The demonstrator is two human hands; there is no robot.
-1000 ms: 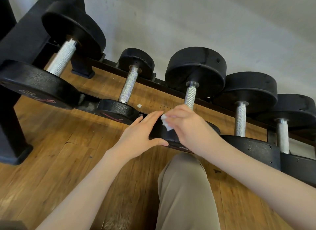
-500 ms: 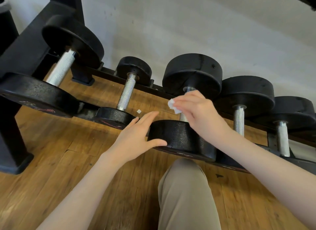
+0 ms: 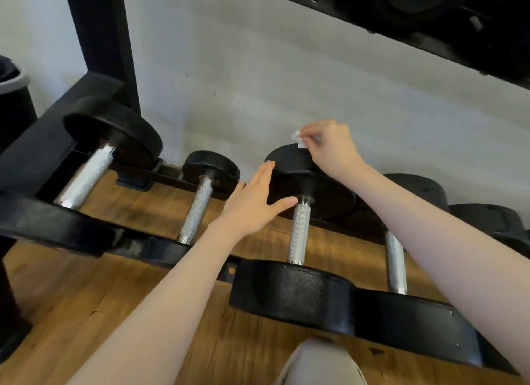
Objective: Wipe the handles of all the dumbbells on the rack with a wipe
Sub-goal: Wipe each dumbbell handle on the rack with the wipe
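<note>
Several black dumbbells with knurled silver handles lie across the lower tier of a black rack [image 3: 160,247]. My right hand [image 3: 329,146] pinches a small white wipe [image 3: 298,138] above the far head of the middle dumbbell [image 3: 298,232]. My left hand [image 3: 255,201] lies flat with straight fingers against the left side of that far head, thumb near the top of its handle. To the left are a small dumbbell [image 3: 198,210] and a large dumbbell [image 3: 86,175]. Another dumbbell handle [image 3: 395,264] shows partly under my right forearm.
A wooden floor [image 3: 86,313] lies beneath the rack and a grey wall behind it. The rack's upper tier [image 3: 430,26] with more weights overhangs at the top right. A black upright post [image 3: 100,32] stands at the left. My knee [image 3: 318,361] is at the bottom.
Both hands have moved away from me, from the near head and handle to the far head of the middle dumbbell. The view has tilted up, bringing the upper tier into sight.
</note>
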